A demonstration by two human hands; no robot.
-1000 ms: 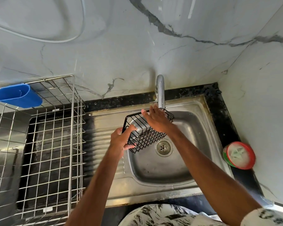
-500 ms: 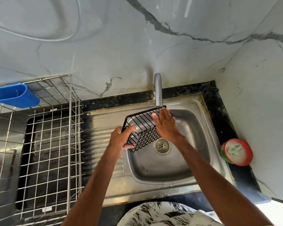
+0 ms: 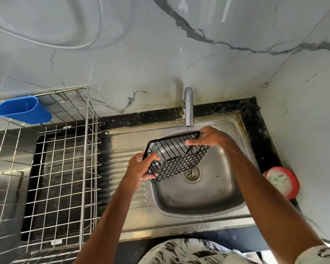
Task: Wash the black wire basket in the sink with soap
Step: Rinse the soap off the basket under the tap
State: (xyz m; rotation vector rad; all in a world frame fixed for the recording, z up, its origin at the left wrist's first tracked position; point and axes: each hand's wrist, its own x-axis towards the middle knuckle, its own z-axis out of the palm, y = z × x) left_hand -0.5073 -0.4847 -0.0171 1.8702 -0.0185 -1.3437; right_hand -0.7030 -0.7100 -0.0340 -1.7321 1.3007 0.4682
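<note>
Left hand (image 3: 139,167): gripping the near-left corner, fingers curling round the rim.
Right hand (image 3: 208,138): pinching the far rim.
Black wire basket (image 3: 176,155): hanging tilted over the sink (image 3: 198,204), just under the faucet (image 3: 188,107).
Handling: likely feeling light, stiff and slippery when wet; the rim is offering the surest hold.
Unclear: whether water is running properly; the red tub (image 3: 282,181) contents are blurring.

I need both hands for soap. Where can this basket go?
Bare: the ribbed drainboard between the wire rack and the basin, and the basin floor nearer than the drain. Crowded: the rack fills the left; a red tub takes the right counter.
</note>
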